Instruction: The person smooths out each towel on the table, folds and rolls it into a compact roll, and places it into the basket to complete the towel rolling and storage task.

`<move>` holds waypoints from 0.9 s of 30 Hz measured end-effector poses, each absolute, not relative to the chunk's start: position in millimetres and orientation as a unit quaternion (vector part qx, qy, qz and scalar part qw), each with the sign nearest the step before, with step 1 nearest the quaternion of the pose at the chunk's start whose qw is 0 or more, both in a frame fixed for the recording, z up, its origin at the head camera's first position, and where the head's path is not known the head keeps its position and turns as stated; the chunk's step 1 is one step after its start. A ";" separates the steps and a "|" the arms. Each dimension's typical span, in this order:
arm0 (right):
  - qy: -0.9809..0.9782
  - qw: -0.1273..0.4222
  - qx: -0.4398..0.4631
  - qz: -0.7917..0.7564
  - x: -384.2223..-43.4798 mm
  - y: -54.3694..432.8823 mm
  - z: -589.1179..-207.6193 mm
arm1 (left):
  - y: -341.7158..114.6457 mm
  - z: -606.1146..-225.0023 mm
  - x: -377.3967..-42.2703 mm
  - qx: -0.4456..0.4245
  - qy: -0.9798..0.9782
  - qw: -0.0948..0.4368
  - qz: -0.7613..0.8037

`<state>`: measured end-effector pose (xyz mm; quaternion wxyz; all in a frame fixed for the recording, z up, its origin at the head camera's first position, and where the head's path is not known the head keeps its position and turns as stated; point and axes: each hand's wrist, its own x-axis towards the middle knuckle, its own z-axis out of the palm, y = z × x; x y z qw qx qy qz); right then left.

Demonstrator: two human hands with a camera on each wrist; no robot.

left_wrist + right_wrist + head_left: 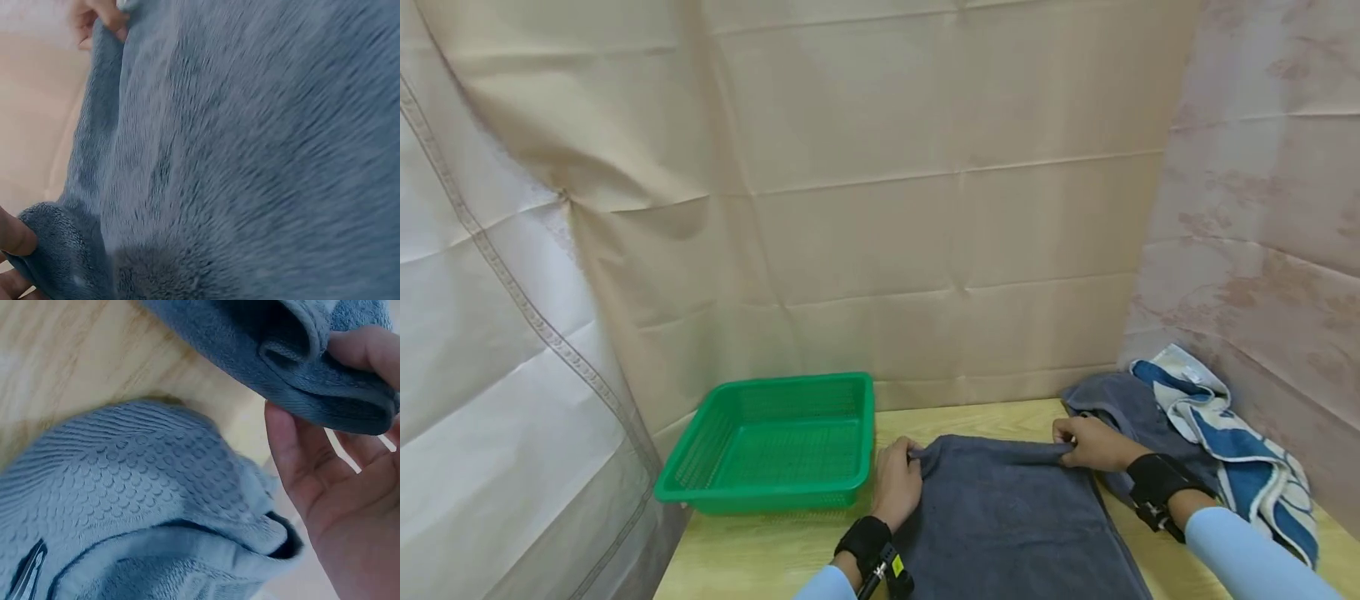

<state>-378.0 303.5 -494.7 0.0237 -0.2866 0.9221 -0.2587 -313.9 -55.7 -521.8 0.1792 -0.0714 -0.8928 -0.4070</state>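
- Grey towel (1015, 517): located on the near part of the table (760, 550), its far edge held between two hands; the near end runs out of the head view.
- Left hand (897, 483): pinches the far left corner. The left wrist view shows thumb and fingers gripping a bunched fold; the head view shows mainly the back of this hand.
- Right hand (1097, 444): grips the far right corner. The right wrist view shows the thumb on one side of the folded edge, fingers on the other, with several layers between; the head view does not separate these layers.
- Surface: the left wrist view shows a brushed pile; the head view renders it nearly smooth.
- Second cloth (1101, 396): grey, heaped at far right, beyond the right hand. A raised scale-like pattern and a banded edge appear in the right wrist view only.
- Blue-and-white cloth (1247, 450): crumpled, partly over the second cloth, at right. Identified in the head view.
- Basket (775, 502): green, plastic-looking, left of the towel and near the left hand. Head view only.
- Curtain (865, 225): beige, creased, behind the table.
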 end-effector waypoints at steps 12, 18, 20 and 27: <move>0.895 0.051 -0.304 -0.322 -341.5 317.8 -468.8 | -77.0 -493.1 -278.1 -0.140 -0.871 0.139 -0.450; 0.894 0.041 -0.297 -0.334 -318.5 333.4 -470.5 | -96.2 -482.3 -264.5 -0.190 -0.862 0.126 -0.452; 0.893 0.043 -0.296 -0.336 -309.8 337.0 -471.3 | -104.3 -483.1 -260.3 -0.202 -0.863 0.120 -0.448; 0.887 0.029 -0.312 -0.340 -280.9 342.7 -473.1 | -131.9 -490.7 -243.4 -0.248 -0.852 0.073 -0.456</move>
